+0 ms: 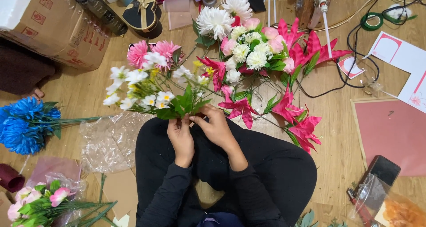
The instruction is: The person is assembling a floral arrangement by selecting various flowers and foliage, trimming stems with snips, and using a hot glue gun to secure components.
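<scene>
Both hands — left hand (181, 136) and right hand (216, 125) — pinch the stem base of the white flower spray (146, 91) above the lap; a firm low grip, leaves clear of the pink lilies (242, 107), seems wisest.

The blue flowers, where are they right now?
In the head view, the blue flowers lie on the floor at the far left, below the cardboard box and left of the crumpled plastic wrap.
</scene>
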